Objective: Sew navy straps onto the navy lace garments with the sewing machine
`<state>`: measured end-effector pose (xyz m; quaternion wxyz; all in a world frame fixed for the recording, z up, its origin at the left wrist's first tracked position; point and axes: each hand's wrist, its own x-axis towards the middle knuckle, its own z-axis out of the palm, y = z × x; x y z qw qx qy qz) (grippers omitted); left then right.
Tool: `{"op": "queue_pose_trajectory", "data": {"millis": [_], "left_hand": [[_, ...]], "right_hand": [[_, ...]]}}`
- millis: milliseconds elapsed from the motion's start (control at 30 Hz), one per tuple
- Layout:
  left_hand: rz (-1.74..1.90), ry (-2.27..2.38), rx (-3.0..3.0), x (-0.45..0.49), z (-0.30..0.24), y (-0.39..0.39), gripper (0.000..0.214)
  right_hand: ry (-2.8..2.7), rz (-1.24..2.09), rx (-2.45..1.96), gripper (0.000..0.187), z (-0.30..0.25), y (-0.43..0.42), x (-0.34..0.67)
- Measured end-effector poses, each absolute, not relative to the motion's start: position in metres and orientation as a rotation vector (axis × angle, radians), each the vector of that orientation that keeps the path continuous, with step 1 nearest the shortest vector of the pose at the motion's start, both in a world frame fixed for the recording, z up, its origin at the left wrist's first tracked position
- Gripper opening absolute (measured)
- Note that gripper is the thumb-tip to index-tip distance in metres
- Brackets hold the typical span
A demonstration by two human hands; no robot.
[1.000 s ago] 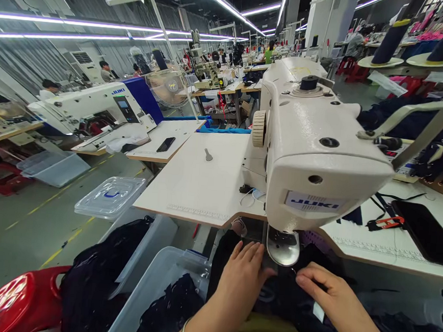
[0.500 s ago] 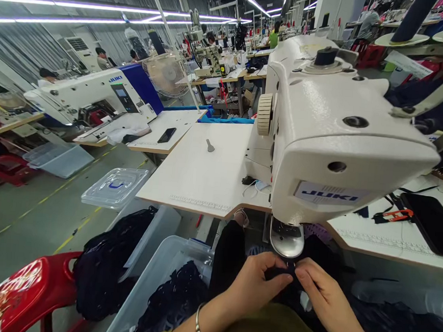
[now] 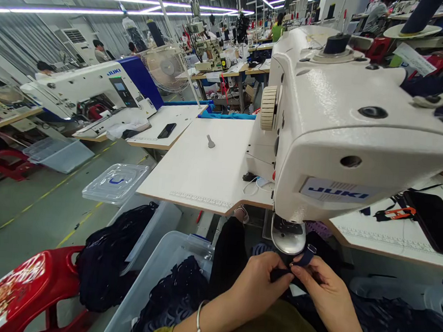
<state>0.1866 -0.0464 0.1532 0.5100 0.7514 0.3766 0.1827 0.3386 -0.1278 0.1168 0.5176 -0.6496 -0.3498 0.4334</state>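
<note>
Navy-blue narrow fabric strip (image 3: 305, 257) is being held low in the head view, right of centre, just beneath the rounded metal end plate (image 3: 288, 236) of the white JUKI sewing machine (image 3: 342, 134). One end of the strip is being pinched between thumb and fingertips of the left hand (image 3: 258, 286), whose wrist is carrying a thin silver bracelet (image 3: 198, 323). The other end is being pinched by the right hand (image 3: 322, 291), fingers curled and pressed together, with the two hands nearly touching. More dark navy cloth (image 3: 404, 328) is being kept beneath the hands, along the lower right edge. At lower left, a clear plastic bin (image 3: 146, 288) is being filled by dark lace fabric (image 3: 172, 300), beside a red plastic stool (image 3: 23, 293). On the white worktable (image 3: 206, 170), at right, orange-handled snips (image 3: 396, 214) are being kept near a flat black device (image 3: 432, 221).
</note>
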Motion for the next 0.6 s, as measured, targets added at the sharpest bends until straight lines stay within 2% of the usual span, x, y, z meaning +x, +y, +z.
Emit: {"op": "queue_pose_trajectory", "data": {"millis": [67,167,233,333,600], "left_hand": [[0.47,0.879,1.836,0.187,0.154,-0.047,0.002],[0.473,0.847,1.85,0.188,0.156,-0.047,0.011],[0.461,0.862,1.844,0.188,0.156,-0.047,0.01],[0.435,0.918,1.814,0.188,0.157,-0.046,0.005],[0.397,0.91,1.867,0.188,0.154,-0.045,0.009]], "right_hand": [[-0.89,1.009,-1.638,0.03,0.121,-0.128,0.34],[-0.94,0.97,-1.72,0.031,0.128,-0.129,0.342],[-0.951,0.971,-1.738,0.032,0.131,-0.129,0.341],[-0.931,0.945,-1.732,0.034,0.132,-0.127,0.338],[-0.908,1.041,-1.566,0.027,0.133,-0.127,0.34]]}}
